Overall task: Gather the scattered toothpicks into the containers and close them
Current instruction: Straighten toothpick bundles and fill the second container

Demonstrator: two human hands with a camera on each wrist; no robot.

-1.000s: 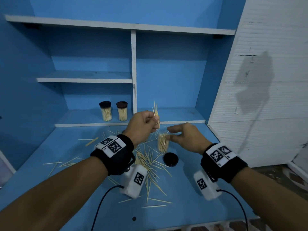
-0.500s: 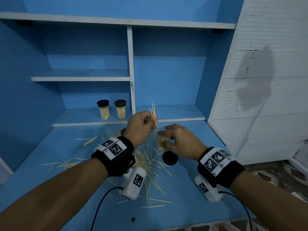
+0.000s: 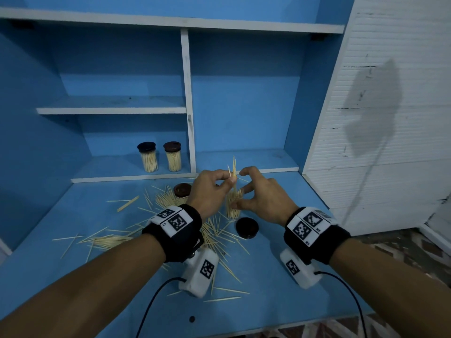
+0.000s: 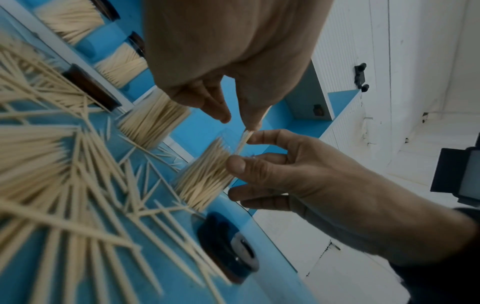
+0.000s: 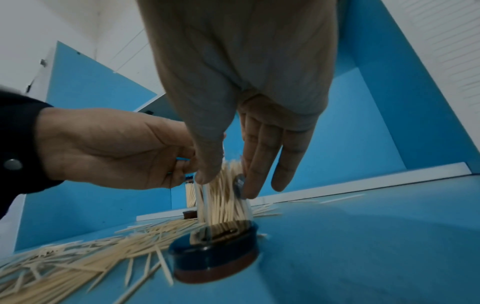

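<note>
Two capped jars [image 3: 159,157] stand filled on the shelf [image 3: 244,159] (done, I judge). The left hand [image 3: 210,191] pinches a few toothpicks [image 3: 233,168] above the open jar [image 3: 233,203], which the right hand [image 3: 263,198] steadies between thumb and fingers; many loose toothpicks [image 3: 212,230] and its lid [image 3: 247,227] remain on the desk [image 3: 280,308].

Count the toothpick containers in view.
4. Dark-lidded container and brown-lidded container on the lower shelf; open container gripped by the right hand; fourth container on the desk behind the left hand, wrist view only. Others may be hidden.
</note>
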